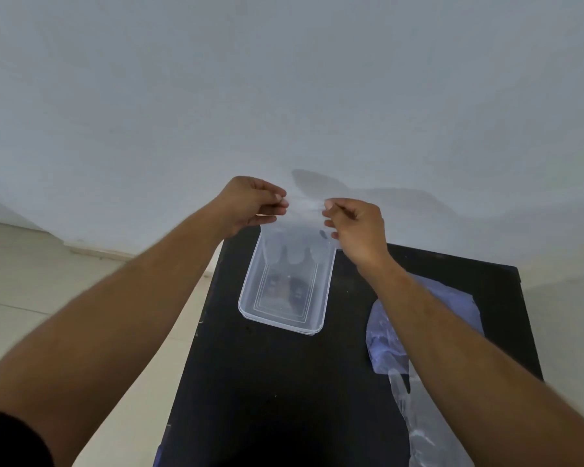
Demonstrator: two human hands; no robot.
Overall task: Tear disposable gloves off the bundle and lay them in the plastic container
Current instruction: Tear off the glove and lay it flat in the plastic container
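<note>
Film-thin and limp, the glove (pixel 299 241) hangs over the far end of the container (pixel 284 298) on the table (pixel 267 382), left hand (pixel 250 205) and right hand (pixel 356 224) each pinching a cuff corner (flimsy, tear-prone); bundle (pixel 385 335) lies right.

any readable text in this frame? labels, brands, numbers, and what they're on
None readable.
Dark label patches seen through the base of the plastic container: too blurred to read.
Glove held up between left hand and right hand: no print visible.
Glove bundle on the black table: no print visible.
</note>
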